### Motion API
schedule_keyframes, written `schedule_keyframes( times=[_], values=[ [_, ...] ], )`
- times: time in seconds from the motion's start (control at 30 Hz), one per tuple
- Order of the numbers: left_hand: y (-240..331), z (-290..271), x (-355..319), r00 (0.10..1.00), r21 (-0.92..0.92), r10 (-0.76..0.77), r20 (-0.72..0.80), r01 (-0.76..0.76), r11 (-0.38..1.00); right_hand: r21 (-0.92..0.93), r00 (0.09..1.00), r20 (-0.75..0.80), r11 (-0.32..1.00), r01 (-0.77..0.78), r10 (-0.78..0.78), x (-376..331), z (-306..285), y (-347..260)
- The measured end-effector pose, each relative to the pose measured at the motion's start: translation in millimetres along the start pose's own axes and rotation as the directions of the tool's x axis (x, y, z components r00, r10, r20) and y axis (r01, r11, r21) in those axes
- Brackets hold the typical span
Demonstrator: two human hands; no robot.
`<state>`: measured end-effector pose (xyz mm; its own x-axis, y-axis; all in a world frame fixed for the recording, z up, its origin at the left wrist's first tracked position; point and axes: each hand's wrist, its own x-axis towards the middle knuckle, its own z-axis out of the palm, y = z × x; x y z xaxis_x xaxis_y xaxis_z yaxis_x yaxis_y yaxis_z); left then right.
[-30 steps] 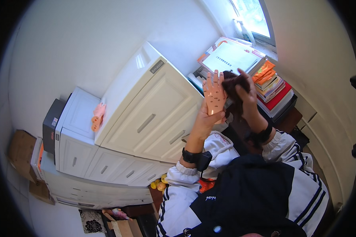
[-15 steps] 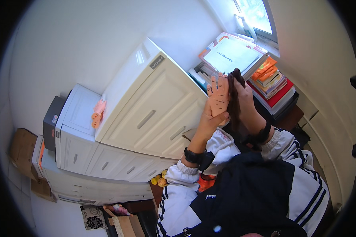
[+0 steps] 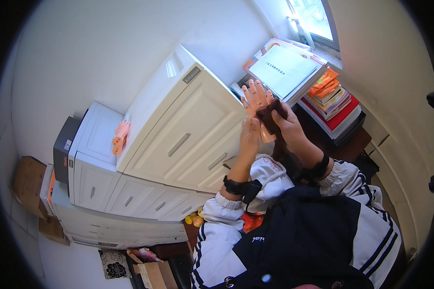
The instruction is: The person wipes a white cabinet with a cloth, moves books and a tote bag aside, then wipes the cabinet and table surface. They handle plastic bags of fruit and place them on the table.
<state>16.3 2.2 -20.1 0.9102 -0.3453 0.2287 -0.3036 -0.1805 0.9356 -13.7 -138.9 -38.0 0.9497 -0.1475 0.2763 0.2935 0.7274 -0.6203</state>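
Observation:
A flesh-coloured model hand stands upright in front of me, fingers pointing up and apart, with small dark marks on it. My left hand is closed on its lower side near the wrist. My right hand grips a dark brown cloth, thumb on top. The cloth lies against the palm area of the model hand and covers part of it. Some of my right fingers are hidden behind the cloth. White fabric lies below my forearms.
A tall cream drawer cabinet stands left of my hands. Beyond them are stacked books and papers, with an orange packet beside them. A pink figure-like object lies on lower white drawers. Yellow fruit sits near my left sleeve.
The model hand has shifted left and slightly up. The brown cloth, which hung beside it, is now bunched across its palm area, and my right hand has come lower.

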Motion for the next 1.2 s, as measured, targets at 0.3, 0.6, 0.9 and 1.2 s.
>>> schedule_keyframes(
  times=[0.3, 0.6, 0.9, 1.2],
  values=[
    [22, -17, -4, 0.989, -0.479, -0.146, 0.032, 0.144, 0.866, -0.252, 0.983, -0.183, 0.967, -0.046, -0.001, 18, -22, -18],
    [31, -2, 5, 0.972, -0.479, -0.184, -0.145, 0.094, 0.873, -0.805, 0.832, 0.349, 0.317, 0.502, -0.432, -2, -8, -5],
    [33, 0, -8, 0.974, -0.384, -0.145, -0.176, 0.068, 0.921, -0.850, 0.821, 0.480, 0.070, 0.522, -0.309, -8, -6, -2],
    [31, -13, -12, 0.987, -0.432, -0.121, -0.105, 0.064, 0.900, -0.766, 0.796, 0.448, 0.285, 0.576, -0.406, -8, -4, -15]
  ],
)
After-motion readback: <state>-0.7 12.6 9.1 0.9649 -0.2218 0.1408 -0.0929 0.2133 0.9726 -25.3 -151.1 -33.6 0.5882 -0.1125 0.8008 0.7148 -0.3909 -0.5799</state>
